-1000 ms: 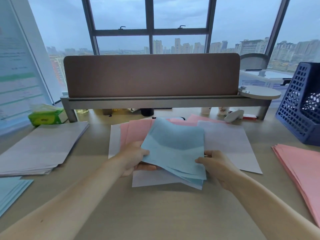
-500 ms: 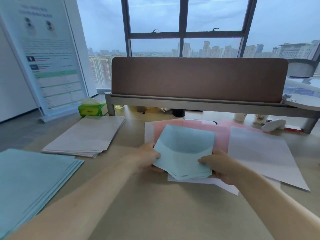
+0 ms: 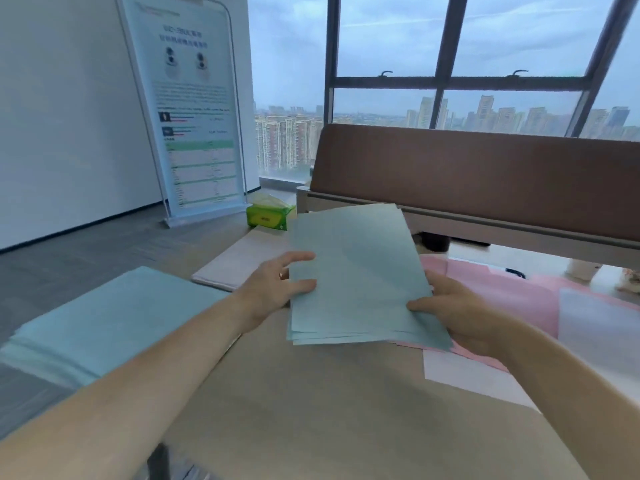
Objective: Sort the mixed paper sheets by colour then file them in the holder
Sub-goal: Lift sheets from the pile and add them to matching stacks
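Note:
I hold a small stack of blue sheets (image 3: 356, 275) lifted off the desk, between both hands. My left hand (image 3: 273, 289) grips its left edge, thumb on top and fingers reaching behind. My right hand (image 3: 453, 310) grips the lower right corner, thumb on top. A blue pile (image 3: 104, 320) lies at the desk's left edge. A white pile (image 3: 239, 261) lies behind it. Mixed pink sheets (image 3: 502, 289) and white sheets (image 3: 595, 327) are spread on the right. The holder is out of view.
A brown divider panel (image 3: 485, 174) on a grey shelf stands along the back of the desk (image 3: 346, 410). A green tissue pack (image 3: 268, 216) sits at the back left. A standing poster (image 3: 194, 109) is on the floor beyond the desk.
Both hands have lifted the blue sheets off the mixed spread and carried them left. The view has swung left, so the blue pile now shows large and the holder has left the frame.

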{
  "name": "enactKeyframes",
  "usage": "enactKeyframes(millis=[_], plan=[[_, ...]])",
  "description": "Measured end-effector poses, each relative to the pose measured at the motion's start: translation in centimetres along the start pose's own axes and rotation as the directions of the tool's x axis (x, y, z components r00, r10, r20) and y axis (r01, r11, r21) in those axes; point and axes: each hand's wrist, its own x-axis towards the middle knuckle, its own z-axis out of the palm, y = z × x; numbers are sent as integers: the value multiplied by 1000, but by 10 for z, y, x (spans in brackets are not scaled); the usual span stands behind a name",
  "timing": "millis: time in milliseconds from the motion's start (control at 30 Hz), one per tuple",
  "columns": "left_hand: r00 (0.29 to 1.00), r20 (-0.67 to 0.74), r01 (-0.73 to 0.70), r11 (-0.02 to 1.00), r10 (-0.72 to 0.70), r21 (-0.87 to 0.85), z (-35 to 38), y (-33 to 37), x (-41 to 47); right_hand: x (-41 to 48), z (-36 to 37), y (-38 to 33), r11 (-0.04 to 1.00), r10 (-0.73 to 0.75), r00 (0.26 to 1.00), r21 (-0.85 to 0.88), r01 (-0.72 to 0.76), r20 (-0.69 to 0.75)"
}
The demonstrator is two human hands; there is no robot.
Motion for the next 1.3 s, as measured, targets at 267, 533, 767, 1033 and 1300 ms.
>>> enactKeyframes(millis=[267, 533, 767, 1033, 1300], plan=[[955, -265, 104, 988, -131, -113, -140, -22, -67, 63, 143, -65, 995, 35, 913, -100, 6, 406], [796, -576, 268, 961, -184, 64, -214, -69, -121, 104, 253, -72, 936, -71, 977, -325, 135, 201], [796, -559, 588, 517, -233, 622, -219, -55, -139, 116, 263, -54, 797, -205, 964, -542, 266, 171], [955, -295, 292, 237, -23, 927, -193, -47, -99, 114, 252, -37, 475, -383, 895, -782, 403, 229], [975, -218, 205, 199, 45, 958, -131, -46, -36, 94, 158, -11, 540, -374, 923, -789, 294, 88]])
